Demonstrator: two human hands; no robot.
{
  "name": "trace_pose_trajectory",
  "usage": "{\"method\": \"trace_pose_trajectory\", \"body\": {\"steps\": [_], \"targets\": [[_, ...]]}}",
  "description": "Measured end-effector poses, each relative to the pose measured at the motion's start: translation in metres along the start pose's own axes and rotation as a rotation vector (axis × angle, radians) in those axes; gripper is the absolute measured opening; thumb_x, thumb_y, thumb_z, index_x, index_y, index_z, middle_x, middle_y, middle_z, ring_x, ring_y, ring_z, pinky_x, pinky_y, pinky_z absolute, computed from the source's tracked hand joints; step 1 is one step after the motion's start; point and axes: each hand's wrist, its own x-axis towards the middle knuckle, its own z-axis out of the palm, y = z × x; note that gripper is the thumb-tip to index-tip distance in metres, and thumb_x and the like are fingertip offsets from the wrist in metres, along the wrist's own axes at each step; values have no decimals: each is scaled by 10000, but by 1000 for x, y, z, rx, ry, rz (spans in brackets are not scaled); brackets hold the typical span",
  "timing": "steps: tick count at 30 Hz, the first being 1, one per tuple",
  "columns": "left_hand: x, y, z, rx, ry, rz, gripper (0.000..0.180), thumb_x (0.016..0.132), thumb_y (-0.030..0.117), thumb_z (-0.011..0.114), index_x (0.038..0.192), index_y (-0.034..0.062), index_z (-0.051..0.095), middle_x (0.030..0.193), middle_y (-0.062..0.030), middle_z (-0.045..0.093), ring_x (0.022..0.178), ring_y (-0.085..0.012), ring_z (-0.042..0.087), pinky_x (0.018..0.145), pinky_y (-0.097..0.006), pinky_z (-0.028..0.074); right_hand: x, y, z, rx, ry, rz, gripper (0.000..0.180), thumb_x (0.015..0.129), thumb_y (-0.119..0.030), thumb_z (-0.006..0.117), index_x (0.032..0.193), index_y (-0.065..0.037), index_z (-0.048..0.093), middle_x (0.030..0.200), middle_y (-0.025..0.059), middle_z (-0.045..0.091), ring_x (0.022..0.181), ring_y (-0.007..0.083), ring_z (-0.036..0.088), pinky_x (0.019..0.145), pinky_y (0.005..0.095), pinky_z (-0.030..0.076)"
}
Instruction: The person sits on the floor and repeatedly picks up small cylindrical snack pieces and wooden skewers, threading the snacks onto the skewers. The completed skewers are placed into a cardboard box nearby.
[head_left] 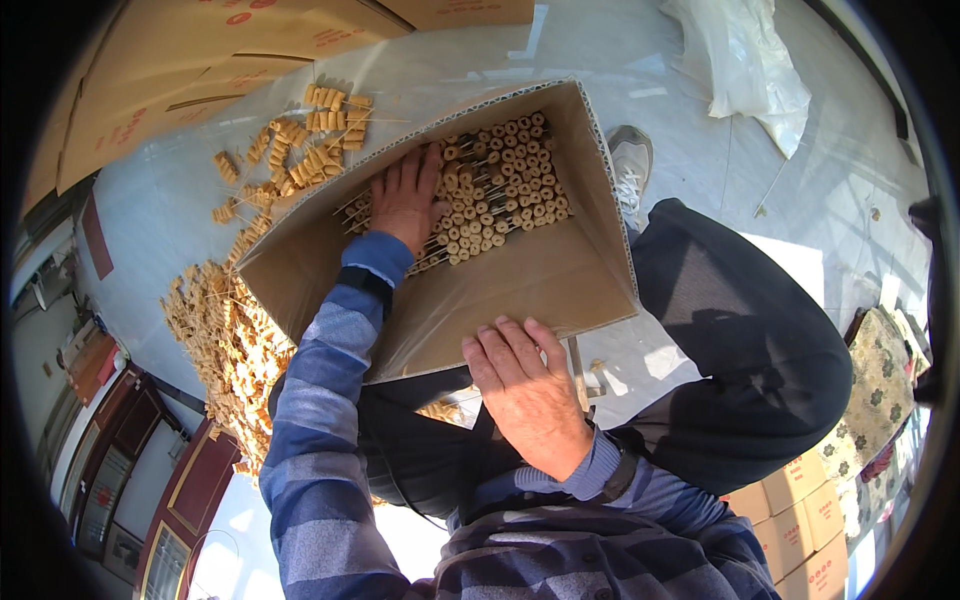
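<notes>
An open cardboard box [520,285] is tilted toward me in front of my lap, lined with clear film. Inside, against its far wall, lie stacked skewers of tan rolled pieces [505,170], their ring-shaped ends facing up at me. My left hand [407,195] reaches into the box and rests on the left part of the stack, its fingers stretched out and lying over the skewers. Over the box's near rim hang the fingers of my right hand [525,385], gripping the cardboard edge; its thumb is hidden.
Loose skewers [320,125] lie on the floor beyond the box, and a large heap of them [235,335] is on the left. Flat cardboard boxes [170,80] stand far left. A white plastic bag [745,70] lies far right; more cartons [800,520] are stacked lower right.
</notes>
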Motion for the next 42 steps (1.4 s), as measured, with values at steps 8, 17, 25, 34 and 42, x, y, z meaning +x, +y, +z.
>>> {"method": "trace_pose_trajectory", "body": {"steps": [8, 17, 25, 34, 42], "targets": [[5, 13, 2, 68, 8, -66, 674, 986, 351, 558, 1567, 138, 290, 1549, -148, 351, 1414, -379, 323, 1132, -556, 269, 1, -5, -3, 32, 26, 40, 394, 842, -155, 599, 1222, -58, 623, 1212, 73, 620, 1236, 231, 545, 1145, 429, 313], [6, 9, -11, -333, -46, -335, 376, 974, 288, 562, 1297, 96, 562, 1314, -194, 561, 1181, -422, 559, 957, -545, 470, -3, -6, -2, 41, 6, 36, 407, 849, -151, 588, 1242, -49, 603, 1233, 82, 601, 1251, 236, 525, 1155, 427, 296], [30, -3, 28, -458, 60, -332, 279, 962, 274, 608, 1123, 46, 602, 1132, -247, 625, 1026, -438, 610, 876, -507, 496, -4, -5, -1, 12, 9, 7, 425, 876, -188, 552, 1271, -32, 567, 1257, 106, 575, 1264, 261, 502, 1171, 431, 293], [-15, 13, -75, -464, 11, -249, 315, 944, 218, 648, 1187, 19, 627, 1079, -234, 679, 1044, -389, 657, 907, -450, 522, -11, -23, -2, 122, 283, -137, 493, 849, -168, 694, 1308, -76, 539, 1370, 120, 506, 1324, 295, 451, 1141, 472, 325], [-305, -27, -212, -793, 488, -558, 415, 984, 297, 641, 1288, 20, 591, 1182, -141, 668, 1047, -246, 653, 886, -351, 534, -39, -61, -1, 49, 254, -484, 353, 864, -129, 694, 1203, -67, 622, 1255, 101, 599, 1246, 277, 531, 1106, 468, 358]]}}
